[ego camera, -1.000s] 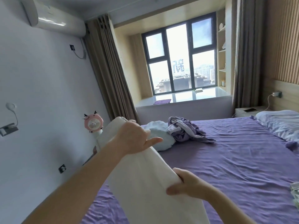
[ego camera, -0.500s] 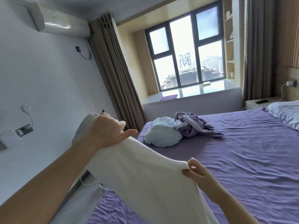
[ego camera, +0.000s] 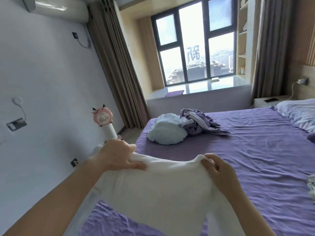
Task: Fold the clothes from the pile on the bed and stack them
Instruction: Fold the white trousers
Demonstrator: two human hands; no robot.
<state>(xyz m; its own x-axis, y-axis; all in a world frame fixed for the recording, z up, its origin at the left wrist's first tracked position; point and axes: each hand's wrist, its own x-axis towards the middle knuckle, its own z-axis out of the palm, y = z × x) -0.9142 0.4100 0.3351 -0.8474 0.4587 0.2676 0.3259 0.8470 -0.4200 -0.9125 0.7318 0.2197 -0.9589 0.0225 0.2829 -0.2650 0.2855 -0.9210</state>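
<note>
A white garment (ego camera: 162,188) hangs spread in front of me above the near part of the purple bed (ego camera: 255,159). My left hand (ego camera: 117,155) grips its upper left edge, fingers curled over the cloth. My right hand (ego camera: 219,169) pinches the upper right edge. Farther up the bed lies a pile: a light blue bundle (ego camera: 166,129) touching a crumpled lilac garment (ego camera: 199,122). The lower part of the white garment runs out of view.
A pillow (ego camera: 300,114) lies at the bed's right head end. Some folded fabric (ego camera: 311,186) shows at the right edge. A pink fan on a white stand (ego camera: 103,117) stands beside the bed by the left wall. Curtains, window bench and nightstand are behind.
Both hands have lowered and moved closer together with the white garment, now held by its top edge and spread flat. The view has tilted down toward the bed.
</note>
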